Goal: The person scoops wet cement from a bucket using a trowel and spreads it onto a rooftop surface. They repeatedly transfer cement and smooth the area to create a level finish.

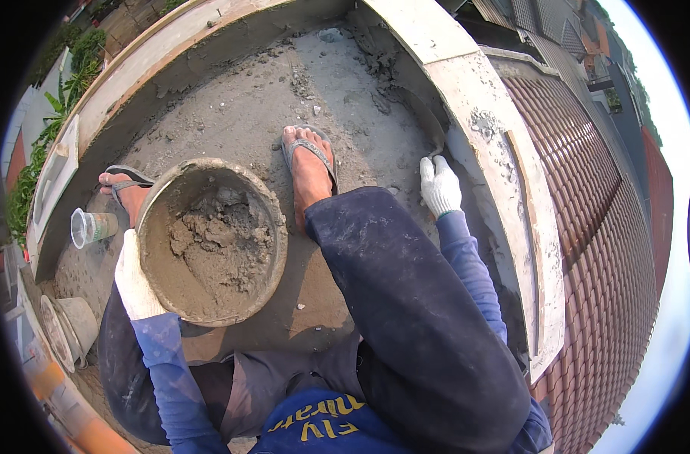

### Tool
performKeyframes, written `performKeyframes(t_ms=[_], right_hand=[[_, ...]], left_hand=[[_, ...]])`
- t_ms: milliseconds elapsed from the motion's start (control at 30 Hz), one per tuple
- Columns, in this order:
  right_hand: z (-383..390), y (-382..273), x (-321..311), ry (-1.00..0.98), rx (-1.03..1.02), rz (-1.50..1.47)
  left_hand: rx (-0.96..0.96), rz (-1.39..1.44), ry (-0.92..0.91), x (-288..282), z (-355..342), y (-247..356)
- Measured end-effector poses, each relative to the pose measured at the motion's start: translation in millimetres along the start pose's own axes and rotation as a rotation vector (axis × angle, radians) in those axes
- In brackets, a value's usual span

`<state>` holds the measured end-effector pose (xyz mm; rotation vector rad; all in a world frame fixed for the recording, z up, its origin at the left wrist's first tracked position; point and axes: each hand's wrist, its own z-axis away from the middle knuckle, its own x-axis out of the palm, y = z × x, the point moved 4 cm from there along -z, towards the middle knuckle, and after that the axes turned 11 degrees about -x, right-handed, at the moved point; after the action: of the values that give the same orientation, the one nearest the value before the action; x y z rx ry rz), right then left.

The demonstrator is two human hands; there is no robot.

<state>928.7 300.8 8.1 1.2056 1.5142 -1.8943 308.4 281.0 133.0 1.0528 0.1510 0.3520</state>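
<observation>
Grey, wet-looking mortar (224, 250) lies heaped in a round bucket (156, 231), whose rim and inner wall are smeared with the same stuff; the bucket is between the person's lower legs, left of the middle of the view. The left hand (137, 280), in a white glove, lies against the outer left side of this bucket, near the rim; its fingertips are partly hidden, so I cannot tell how tightly it is curled. The right hand (439, 185), also gloved in white, is well apart from the bucket, near the inner face of the right-hand parapet (462, 83), closed around the handle end of a trowel (426, 121). The trowel's dark blade points away from the person, close beside the mortar-coated wall; whether it touches cannot be told. Two feet in dark sandals rest on the rough cement floor (246, 102), the right foot (311, 174) just beside the bucket and the left foot (129, 193) partly covered by it. A clear plastic cup (94, 227) lies on its side to the left, and a second, pale bucket (72, 329) leans tilted nearer the person. Splashes of mortar and a narrow strip (524, 234) sit on top of the right-hand parapet, with a brown tiled roof (602, 227) beyond it and green plants (38, 170) outside on the far left.
</observation>
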Motion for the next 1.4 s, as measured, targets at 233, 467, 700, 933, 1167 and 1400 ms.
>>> performKeyframes(t_ms=[233,467,700,933,1167,1400], right_hand=[[45.3,22.6,-47.0,-0.096,0.339,-0.585],[140.2,52.3,-85.7,0.023,0.381,-0.440],[121.4,-9.2,-47.2,-0.019,-0.025,-0.029],[-49.2,-64.9,33.6,-0.152,-0.042,-0.004],[-45.5,-51.4,26.7,-0.116,0.206,-0.594],[-0.2,5.4,-27.1,-0.121,0.292,-0.714]], left_hand=[[0.003,-0.040,0.027,6.2,2.5,3.7],[-0.114,0.145,-0.025,6.7,-4.4,-2.6],[-0.079,0.145,-0.022,5.1,0.4,1.4],[-0.066,0.070,0.014,37.7,11.5,15.0],[0.025,-0.033,0.011,12.5,11.5,10.1],[-0.107,0.113,0.088,2.8,-7.5,-5.4]])
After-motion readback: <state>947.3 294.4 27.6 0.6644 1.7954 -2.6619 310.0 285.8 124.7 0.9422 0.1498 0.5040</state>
